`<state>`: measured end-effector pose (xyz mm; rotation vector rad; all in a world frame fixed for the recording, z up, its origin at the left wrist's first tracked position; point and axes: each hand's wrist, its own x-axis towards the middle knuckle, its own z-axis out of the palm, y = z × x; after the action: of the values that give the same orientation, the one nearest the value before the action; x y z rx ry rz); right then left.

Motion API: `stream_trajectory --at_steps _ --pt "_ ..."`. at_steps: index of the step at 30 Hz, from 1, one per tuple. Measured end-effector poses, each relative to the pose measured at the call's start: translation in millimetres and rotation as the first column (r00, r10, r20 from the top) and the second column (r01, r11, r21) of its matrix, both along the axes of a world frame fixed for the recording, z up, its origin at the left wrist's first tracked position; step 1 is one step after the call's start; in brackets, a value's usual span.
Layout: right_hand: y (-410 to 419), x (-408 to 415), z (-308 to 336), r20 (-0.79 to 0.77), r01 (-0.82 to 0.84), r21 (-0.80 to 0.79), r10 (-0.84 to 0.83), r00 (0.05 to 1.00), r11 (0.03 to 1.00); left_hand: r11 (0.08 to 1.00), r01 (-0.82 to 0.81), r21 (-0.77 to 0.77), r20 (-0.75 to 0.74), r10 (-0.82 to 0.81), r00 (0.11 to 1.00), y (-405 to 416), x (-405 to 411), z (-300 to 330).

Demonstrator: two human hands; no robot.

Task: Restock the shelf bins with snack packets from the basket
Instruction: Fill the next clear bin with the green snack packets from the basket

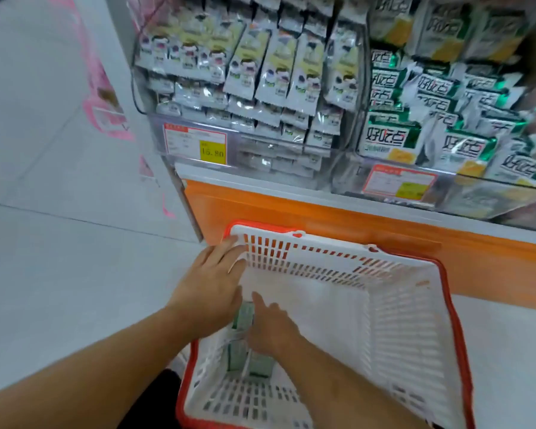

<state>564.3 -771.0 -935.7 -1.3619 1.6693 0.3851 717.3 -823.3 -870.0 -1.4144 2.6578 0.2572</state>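
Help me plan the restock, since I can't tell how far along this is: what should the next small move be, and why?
Probably close the right hand on the green packets and lift them out. Both hands are down inside the basket, the left hand by its left wall, and those packets look like the only ones left, lying under the fingers. The matching green-labelled bin is on the right.

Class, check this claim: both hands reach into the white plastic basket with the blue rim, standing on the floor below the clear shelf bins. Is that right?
Not quite: the head view shows the white plastic basket has a red rim, not blue. Left hand and right hand reach into it, below the clear shelf bins.
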Motion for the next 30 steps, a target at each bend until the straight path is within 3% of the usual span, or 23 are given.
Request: stream_trajectory --at_steps 6,12,19,21,23,24,26,28,30 --pt "8.5 27.4 -63.0 0.065 0.195 0.014 -0.195 0.979 0.981 0.999 0.0 -0.049 -0.044 -0.002 0.999 -1.6 0.8 -9.1" --pt "11.3 16.8 -55.0 0.144 0.312 -0.101 -0.296 0.944 0.945 1.0 -0.01 -0.029 -0.032 0.009 0.999 0.3 0.7 -7.1" --pt "-7.7 -50.4 49.1 0.329 0.389 -0.077 -0.345 0.879 0.918 0.995 0.071 -0.068 0.033 -0.069 0.997 1.8 -5.6 5.1" --pt "-10.1 -73.5 92.0 0.351 0.333 -0.14 -0.268 0.897 0.932 0.992 0.118 -0.049 -0.032 -0.119 0.992 -0.1 -18.9 19.2" --pt "-10.4 -95.0 134.5 0.374 0.28 -0.242 -0.177 0.91 0.929 0.986 0.027 0.163 -0.254 0.015 0.967 -4.3 -39.0 45.2" --pt "-9.3 -105.0 155.8 0.395 0.278 -0.291 -0.149 0.906 0.916 0.925 -0.045 0.377 -0.385 0.201 0.901 -5.5 -52.2 66.5" --pt "-5.0 -121.7 199.7 0.458 0.321 -0.347 -0.139 0.878 0.881 0.658 -0.059 0.75 -0.482 0.606 0.633 -5.6 -75.3 103.5" --pt "1.7 -136.0 237.6 0.536 0.376 -0.399 -0.121 0.836 0.836 0.401 0.115 0.909 -0.407 0.796 0.447 -0.7 -89.2 137.7" --pt "9.0 -149.3 265.0 0.54 0.366 -0.463 -0.071 0.839 0.807 0.282 0.293 0.914 -0.387 0.825 0.411 6.9 -97.0 168.3"
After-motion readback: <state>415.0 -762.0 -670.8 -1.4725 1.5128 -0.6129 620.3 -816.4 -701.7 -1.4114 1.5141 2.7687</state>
